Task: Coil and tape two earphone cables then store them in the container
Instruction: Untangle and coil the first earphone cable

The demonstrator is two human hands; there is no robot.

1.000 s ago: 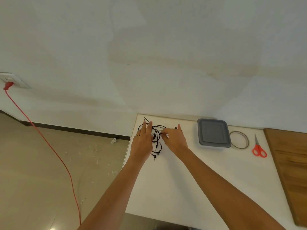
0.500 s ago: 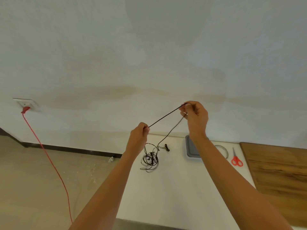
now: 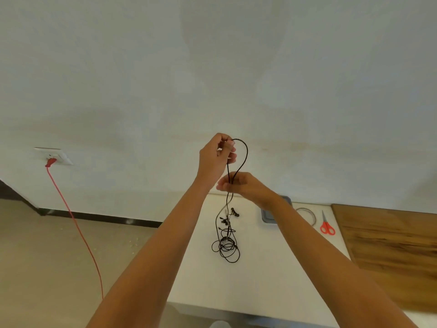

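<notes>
Forming the first loop of a coil looks to be the step in hand: the left hand (image 3: 214,157), raised above and left of the container (image 3: 269,218), pinches the top of the earphone cable (image 3: 246,152) with curled fingers. The right hand (image 3: 243,187), just below it, has its fingers closed round the two strands where the loop narrows. From there the cable drops to a tangled heap (image 3: 225,247) on the tabletop (image 3: 260,285), left of the container; the second cable is probably mixed in, but I cannot tell them apart. The next move likely calls for drawing slack up gently, since the tangle may snag. Tape roll (image 3: 307,215) and scissors (image 3: 327,227) lie right of the container
</notes>
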